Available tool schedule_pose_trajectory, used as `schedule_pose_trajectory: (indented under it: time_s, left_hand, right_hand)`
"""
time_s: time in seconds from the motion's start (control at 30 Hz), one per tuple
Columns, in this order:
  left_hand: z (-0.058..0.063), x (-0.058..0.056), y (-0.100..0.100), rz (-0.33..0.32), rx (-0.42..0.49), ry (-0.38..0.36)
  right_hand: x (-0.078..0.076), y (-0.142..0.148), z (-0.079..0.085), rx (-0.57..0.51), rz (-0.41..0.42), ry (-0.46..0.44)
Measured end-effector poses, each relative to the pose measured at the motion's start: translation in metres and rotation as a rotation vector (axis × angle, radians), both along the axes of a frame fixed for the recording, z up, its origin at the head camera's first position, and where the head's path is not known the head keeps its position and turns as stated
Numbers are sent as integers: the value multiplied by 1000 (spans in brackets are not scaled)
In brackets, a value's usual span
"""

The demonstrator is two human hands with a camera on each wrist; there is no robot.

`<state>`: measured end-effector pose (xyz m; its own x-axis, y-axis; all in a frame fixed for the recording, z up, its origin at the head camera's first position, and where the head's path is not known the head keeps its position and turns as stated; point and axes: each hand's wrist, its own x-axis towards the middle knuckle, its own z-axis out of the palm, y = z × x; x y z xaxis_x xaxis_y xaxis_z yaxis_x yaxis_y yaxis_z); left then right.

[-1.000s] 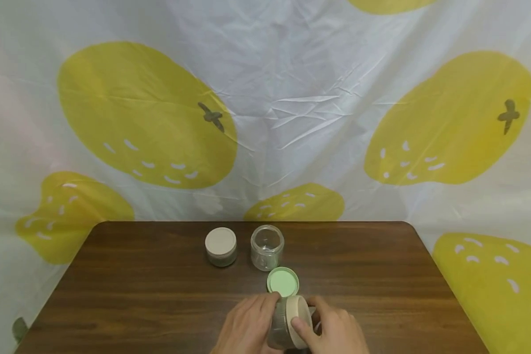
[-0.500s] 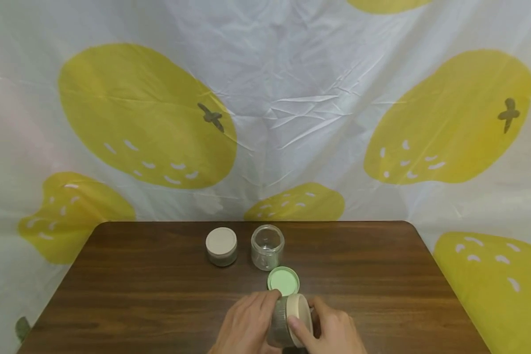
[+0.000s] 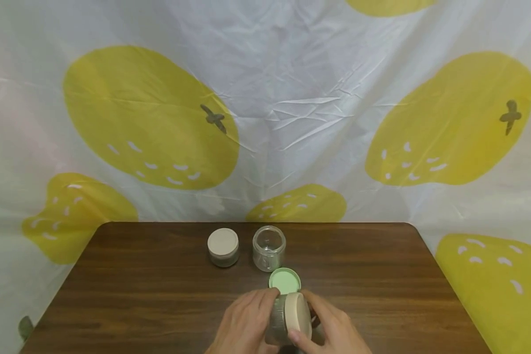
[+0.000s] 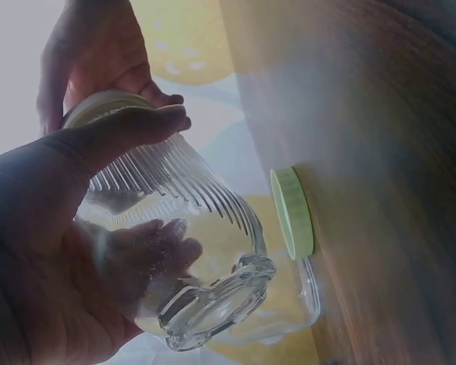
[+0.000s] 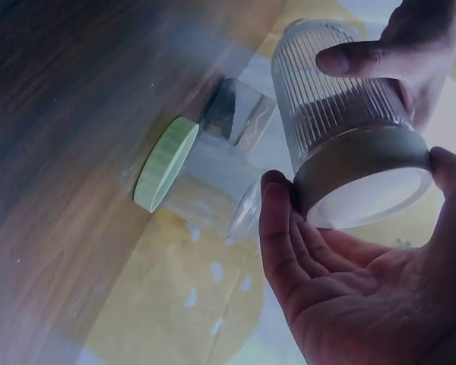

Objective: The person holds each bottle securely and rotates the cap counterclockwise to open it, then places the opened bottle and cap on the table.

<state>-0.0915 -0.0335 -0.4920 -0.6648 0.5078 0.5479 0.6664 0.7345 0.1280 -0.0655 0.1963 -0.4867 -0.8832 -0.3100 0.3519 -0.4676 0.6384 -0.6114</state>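
Observation:
At the near side of the table, a ribbed clear glass jar (image 3: 276, 322) is tilted on its side in the air, its cream lid (image 3: 298, 314) facing right. My left hand (image 3: 245, 319) grips the glass body, the thumb lying across the ribs in the left wrist view. Around the lid's rim, my right hand (image 3: 336, 327) holds on with fingertips and thumb. The lid sits on the jar's mouth in the right wrist view; whether it is loose I cannot tell. Just beyond the hands lies a light green lid (image 3: 285, 281), partly hidden by the held jar.
An uncovered clear glass jar (image 3: 269, 250) stands behind the green lid. To its left is a shorter jar with a cream lid (image 3: 223, 243). The brown wooden table (image 3: 150, 295) ends at a hanging white cloth (image 3: 292, 157) printed with yellow fruit.
The right hand's fingers have shifted around the held lid: the thumb is lower and the forefinger nearer the top of the rim. The left hand keeps its grip on the jar.

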Motion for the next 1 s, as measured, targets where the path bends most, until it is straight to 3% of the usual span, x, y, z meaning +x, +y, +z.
schedule_pose_trajectory:
  time_s: [0.6,0.9,1.0]
  left_hand:
    - [-3,-3,-2,-7,-8,4]
    - [-3,-3,-3,-7,14,-31]
    - [-3,-2,-2,-9,13,-54]
  right_hand:
    - [-8,7,-7,50,175,130]
    - [-5,0,-11,-1,118,13]
    - [-3,-4,-11,-1,63,-49]
